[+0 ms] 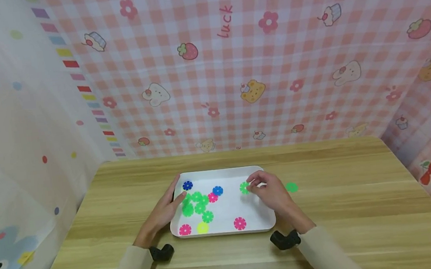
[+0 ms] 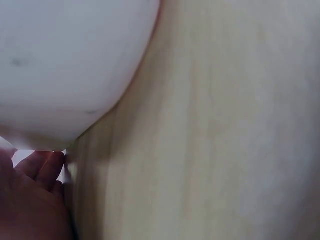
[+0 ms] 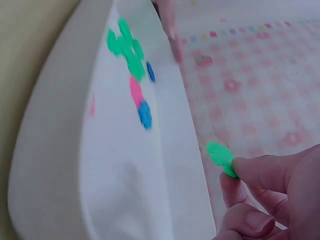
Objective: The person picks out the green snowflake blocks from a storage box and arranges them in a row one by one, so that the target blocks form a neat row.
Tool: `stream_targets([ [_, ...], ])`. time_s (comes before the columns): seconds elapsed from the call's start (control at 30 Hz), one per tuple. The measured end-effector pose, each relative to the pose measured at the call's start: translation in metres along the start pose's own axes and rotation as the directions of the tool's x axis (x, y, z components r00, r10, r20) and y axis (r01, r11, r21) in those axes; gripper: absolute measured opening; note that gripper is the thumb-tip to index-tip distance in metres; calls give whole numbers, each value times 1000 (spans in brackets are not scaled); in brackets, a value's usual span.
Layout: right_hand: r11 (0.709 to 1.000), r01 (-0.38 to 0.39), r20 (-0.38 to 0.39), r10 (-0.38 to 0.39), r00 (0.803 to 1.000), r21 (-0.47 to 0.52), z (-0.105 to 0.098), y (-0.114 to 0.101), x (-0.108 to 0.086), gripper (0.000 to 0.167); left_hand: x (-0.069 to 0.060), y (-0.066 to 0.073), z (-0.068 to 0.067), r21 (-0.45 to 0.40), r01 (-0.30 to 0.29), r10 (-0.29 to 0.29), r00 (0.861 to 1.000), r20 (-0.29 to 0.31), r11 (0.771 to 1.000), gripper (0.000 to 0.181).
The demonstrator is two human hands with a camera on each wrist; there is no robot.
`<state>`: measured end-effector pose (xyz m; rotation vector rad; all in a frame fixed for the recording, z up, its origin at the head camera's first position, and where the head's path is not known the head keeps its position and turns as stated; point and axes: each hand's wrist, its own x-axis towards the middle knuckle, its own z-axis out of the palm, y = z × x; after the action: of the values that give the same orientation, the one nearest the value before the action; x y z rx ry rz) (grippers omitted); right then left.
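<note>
A white tray [image 1: 225, 227] lies on the table with several notched plastic snowflake discs in it. My left hand [image 1: 165, 206] grips the tray's left side, thumb over the rim and fingers along the outer wall. Above the tray's right part, my right hand [image 1: 270, 191] pinches a green snowflake disc [image 3: 220, 156] between thumb and fingertips. Green discs [image 1: 199, 207] cluster at the tray's left, beside a dark blue disc [image 1: 187, 185]. A blue disc [image 1: 218, 190] overlaps a pink disc [image 1: 212, 197] near the middle. The left wrist view shows mostly the tray's outer wall [image 2: 65, 60].
One green disc [image 1: 291, 187] lies on the wooden table [image 1: 349, 208] right of the tray. Along the tray's near edge are a yellow disc [image 1: 203, 228] and two pink ones, one at right [image 1: 239, 223]. A checked curtain [image 1: 237, 119] hangs behind the table.
</note>
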<state>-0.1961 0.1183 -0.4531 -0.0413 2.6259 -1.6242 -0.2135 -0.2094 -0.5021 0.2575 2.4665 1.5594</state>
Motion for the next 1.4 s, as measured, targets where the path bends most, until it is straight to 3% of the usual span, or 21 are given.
stream_targets([
  [0.27, 998, -29, -45, 32, 998, 58, -45, 26, -2, 16, -1, 0, -1, 7, 7, -7, 1000, -2, 1000, 66],
  [0.63, 994, -102, -129, 104, 986, 24, -93, 67, -5, 24, 0, -1, -1, 4, 2, -2, 1000, 3, 1000, 67],
  [0.9, 989, -140, -182, 146, 972, 44, -105, 88, -6, 26, 1, -1, 0, 7, 5, -5, 1000, 4, 1000, 67],
  [1.4, 980, -196, -202, 198, 959, 33, -113, 106, -6, 28, 0, 0, 0, 17, 5, -5, 1000, 3, 1000, 66],
])
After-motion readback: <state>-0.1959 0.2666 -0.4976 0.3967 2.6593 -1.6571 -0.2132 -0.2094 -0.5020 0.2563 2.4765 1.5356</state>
